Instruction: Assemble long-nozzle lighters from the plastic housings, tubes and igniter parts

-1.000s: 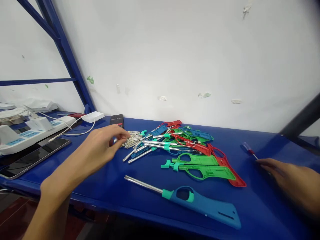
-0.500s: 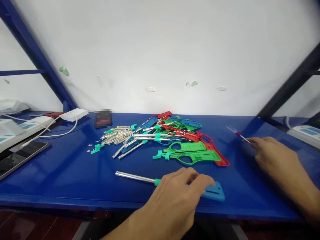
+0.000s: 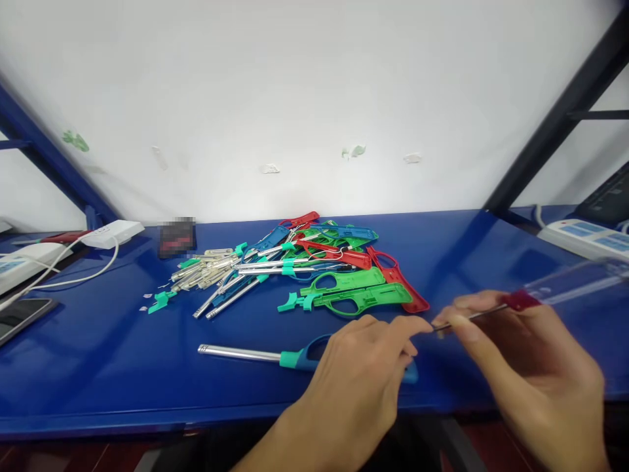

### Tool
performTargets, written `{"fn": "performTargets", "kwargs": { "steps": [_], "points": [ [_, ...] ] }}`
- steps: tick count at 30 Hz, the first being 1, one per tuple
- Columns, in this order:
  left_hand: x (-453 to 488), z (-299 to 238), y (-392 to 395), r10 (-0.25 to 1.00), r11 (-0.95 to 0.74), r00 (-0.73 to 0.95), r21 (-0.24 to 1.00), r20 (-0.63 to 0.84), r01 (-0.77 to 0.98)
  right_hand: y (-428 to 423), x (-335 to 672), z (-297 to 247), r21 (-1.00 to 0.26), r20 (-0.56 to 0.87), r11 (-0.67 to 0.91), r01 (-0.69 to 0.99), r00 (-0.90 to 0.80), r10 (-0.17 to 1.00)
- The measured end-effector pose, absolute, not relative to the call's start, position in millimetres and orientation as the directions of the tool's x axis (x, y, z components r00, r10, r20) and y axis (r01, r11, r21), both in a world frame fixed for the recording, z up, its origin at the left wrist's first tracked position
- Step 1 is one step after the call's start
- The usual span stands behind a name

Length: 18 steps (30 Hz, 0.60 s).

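Observation:
My right hand [image 3: 535, 373] holds a screwdriver [image 3: 525, 299] by its thin shaft and red collar, with the clear handle pointing right. My left hand [image 3: 361, 370] is closed, its fingertips meeting the screwdriver's tip; anything small pinched there is hidden. Beneath the left hand, a blue gas lighter [image 3: 307, 357] lies near the table's front edge. Its silver tube points left from a teal collar, and the hand covers much of its handle. Behind the hands, green lighter shell halves [image 3: 366, 298] lie beside a red shell [image 3: 393, 275].
A heap of silver lighter tubes [image 3: 265, 269] and coloured shells fills the table's middle, with pale small parts [image 3: 206, 269] at its left. A phone [image 3: 24, 318], white cables and a power strip [image 3: 113, 234] are at left. Another white strip [image 3: 584, 239] stands right. A wall rises behind.
My right hand has brought the screwdriver left and nearer, turning its handle to the right. My left hand's fingers have moved from the lighter handle to the screwdriver tip. The view has shifted right.

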<state>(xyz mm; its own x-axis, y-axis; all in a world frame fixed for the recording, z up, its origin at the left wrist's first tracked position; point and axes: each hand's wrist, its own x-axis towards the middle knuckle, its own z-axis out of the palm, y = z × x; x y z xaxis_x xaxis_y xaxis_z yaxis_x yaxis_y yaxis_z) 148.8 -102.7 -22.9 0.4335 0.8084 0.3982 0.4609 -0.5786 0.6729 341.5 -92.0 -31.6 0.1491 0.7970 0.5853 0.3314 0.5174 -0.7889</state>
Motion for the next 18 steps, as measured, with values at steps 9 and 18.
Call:
{"fn": "performTargets", "kwargs": {
  "steps": [9,18],
  "points": [
    [153,-31,-101,0.825,-0.564,0.321,0.708,0.465,0.424,-93,345,-47,-0.784,0.597,0.571,0.245,0.044,0.801],
    [154,-27,-103,0.91,-0.405,0.269,0.814,0.315,0.416,-95,348,-46,-0.771,0.568,0.572,0.28,-0.104,0.816]
  ]
}}
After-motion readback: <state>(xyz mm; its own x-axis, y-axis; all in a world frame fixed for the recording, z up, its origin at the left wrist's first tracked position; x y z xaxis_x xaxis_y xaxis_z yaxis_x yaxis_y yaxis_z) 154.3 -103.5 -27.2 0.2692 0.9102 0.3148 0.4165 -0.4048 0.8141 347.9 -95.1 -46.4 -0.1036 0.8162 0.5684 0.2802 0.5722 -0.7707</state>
